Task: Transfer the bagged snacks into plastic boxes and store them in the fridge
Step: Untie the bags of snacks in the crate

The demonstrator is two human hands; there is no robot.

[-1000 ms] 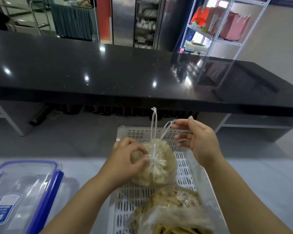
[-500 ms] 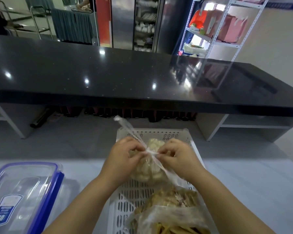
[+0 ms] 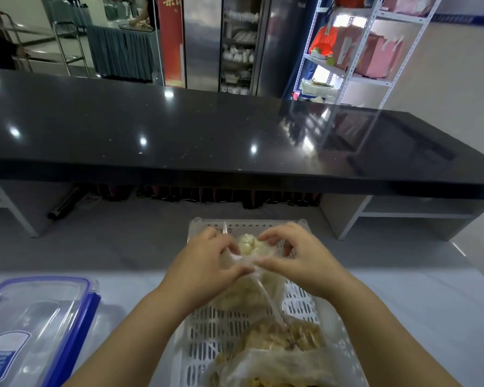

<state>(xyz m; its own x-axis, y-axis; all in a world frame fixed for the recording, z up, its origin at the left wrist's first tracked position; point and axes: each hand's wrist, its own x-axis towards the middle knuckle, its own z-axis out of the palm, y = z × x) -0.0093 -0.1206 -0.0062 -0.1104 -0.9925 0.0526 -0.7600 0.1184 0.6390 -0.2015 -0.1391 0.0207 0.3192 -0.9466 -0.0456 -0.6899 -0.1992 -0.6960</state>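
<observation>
Nearest, one brown snack bag (image 3: 280,339) lay in the single white tray (image 3: 305,303) on the tabletop (image 3: 419,297), with one lidded plastic box (image 3: 37,325) to its left. Farther on, left hand (image 3: 204,263) and right hand (image 3: 299,261), close together with fingers curled, pinched one pale snack bag (image 3: 249,289) over the tray.

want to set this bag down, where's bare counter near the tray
Bare grey counter lies between the plastic box and the white tray, and right of the tray. The tray is crowded with snack bags, left hand and right hand.
</observation>
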